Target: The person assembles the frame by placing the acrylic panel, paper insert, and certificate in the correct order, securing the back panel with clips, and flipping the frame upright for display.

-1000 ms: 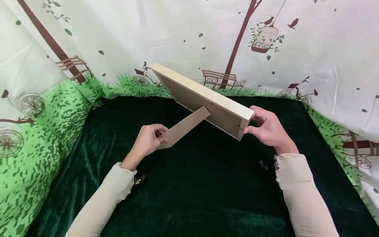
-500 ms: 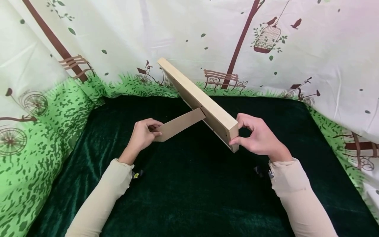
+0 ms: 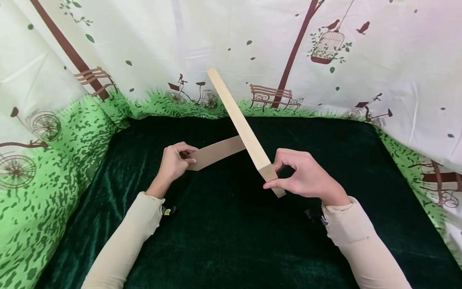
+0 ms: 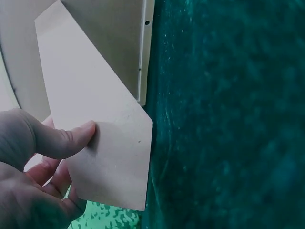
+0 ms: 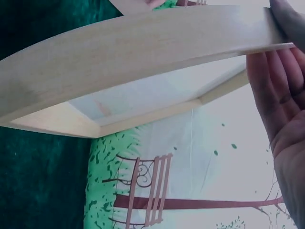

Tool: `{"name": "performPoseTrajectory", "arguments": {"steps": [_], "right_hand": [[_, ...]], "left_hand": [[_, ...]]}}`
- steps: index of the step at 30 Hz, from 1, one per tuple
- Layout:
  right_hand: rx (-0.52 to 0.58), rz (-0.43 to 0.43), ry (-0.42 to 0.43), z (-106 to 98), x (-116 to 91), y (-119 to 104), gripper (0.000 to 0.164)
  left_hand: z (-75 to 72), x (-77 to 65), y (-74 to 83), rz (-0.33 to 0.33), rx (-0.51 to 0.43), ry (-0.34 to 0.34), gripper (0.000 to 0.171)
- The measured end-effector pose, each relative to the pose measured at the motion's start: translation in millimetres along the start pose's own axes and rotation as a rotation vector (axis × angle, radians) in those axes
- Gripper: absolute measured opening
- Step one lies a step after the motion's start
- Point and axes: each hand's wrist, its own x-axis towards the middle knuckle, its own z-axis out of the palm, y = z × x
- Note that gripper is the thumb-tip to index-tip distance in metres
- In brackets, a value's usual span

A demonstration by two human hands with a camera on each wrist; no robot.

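A pale wooden picture frame (image 3: 238, 118) stands tilted over the dark green cloth, seen almost edge-on in the head view. From its back juts a flat tan easel leg (image 3: 220, 151). My left hand (image 3: 175, 162) pinches the leg's free end, thumb on the near face and fingers behind, as the left wrist view shows on the leg (image 4: 95, 105). At the frame's near edge, my right hand (image 3: 301, 172) pinches the wood between thumb and fingers. The right wrist view looks into the deep front of the frame (image 5: 143, 52), whose pane reflects pale light.
Dark green velvet cloth (image 3: 223, 241) covers the table. Behind and at both sides hangs a pale curtain (image 3: 151, 48) printed with trees, benches and bicycles. Both forearms have beige sleeves, and a dark wrist strap (image 3: 314, 216) shows below the right hand.
The picture frame has turned so that its back no longer shows in the head view. My right hand has moved left and nearer with its edge; the left hand has shifted slightly up and left.
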Motion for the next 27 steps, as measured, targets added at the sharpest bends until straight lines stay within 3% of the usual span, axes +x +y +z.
{"name": "performPoseTrajectory", "arguments": {"steps": [8,16,19,22,27], "right_hand": [[0.021,0.057,-0.061,1,2,-2,0.033],[0.041,-0.009,-0.071,-3,-3,5,0.030],[0.046,-0.018,-0.067,0,-3,5,0.030],[0.032,-0.013,-0.058,-1,-3,4,0.032],[0.005,-0.022,-0.016,-3,-3,4,0.037]], "left_hand": [[-3.1,7.8,-9.4,0.021,0.006,0.030,0.022],[-3.2,10.0,-4.4,0.038,0.023,0.053,0.022],[-8.2,9.7,15.7,0.072,-0.021,0.088,0.027],[-13.9,12.5,48.3,0.096,-0.139,0.084,0.036],[-14.2,26.6,96.8,0.063,-0.376,-0.040,0.049]]}}
